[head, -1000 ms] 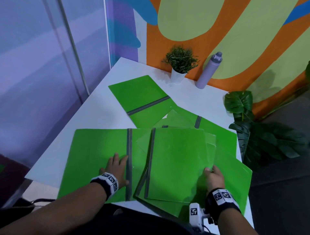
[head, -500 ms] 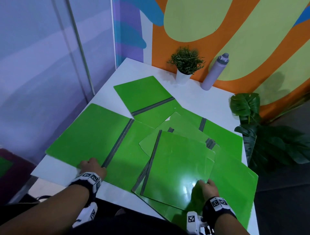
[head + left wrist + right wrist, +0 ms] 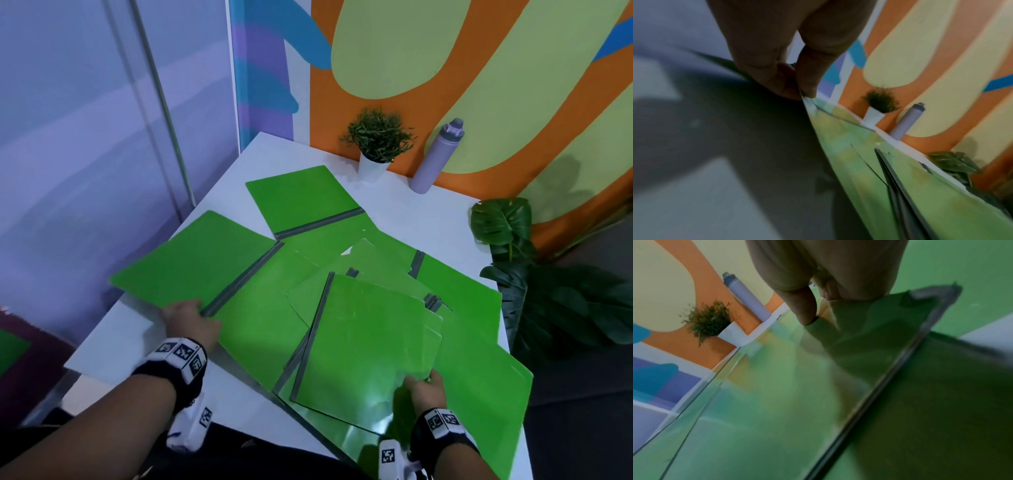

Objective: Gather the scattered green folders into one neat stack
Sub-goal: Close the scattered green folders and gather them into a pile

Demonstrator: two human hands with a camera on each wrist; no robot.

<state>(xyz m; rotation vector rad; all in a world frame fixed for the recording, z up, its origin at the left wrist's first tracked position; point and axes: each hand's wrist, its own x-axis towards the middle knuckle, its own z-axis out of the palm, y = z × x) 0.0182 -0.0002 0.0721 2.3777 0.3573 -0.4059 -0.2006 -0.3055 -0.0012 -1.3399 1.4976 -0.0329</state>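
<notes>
The green folders [image 3: 342, 301] lay scattered and overlapping on the white worktop [image 3: 404, 212]. The left hand [image 3: 191, 322] pinched the near edge of the open folder [image 3: 219, 274] at the left. The right hand [image 3: 424, 387] gripped the top folder [image 3: 370, 339] at its near corner.

Left hand [image 3: 191, 323] pinching with thumb and fingers; right hand [image 3: 423, 389] gripping (thumb on top), forearms extended

Open folder [image 3: 219, 274] lies at table [image 3: 411, 209] left edge, partly overhanging; closed folder [image 3: 370, 342] is set atop overlapping pile at front-right. Another open folder [image 3: 301, 202] lies behind. Potted plant [image 3: 376, 147] & bottle [image 3: 435, 157] are placed at rear, bottle to the right.
</notes>
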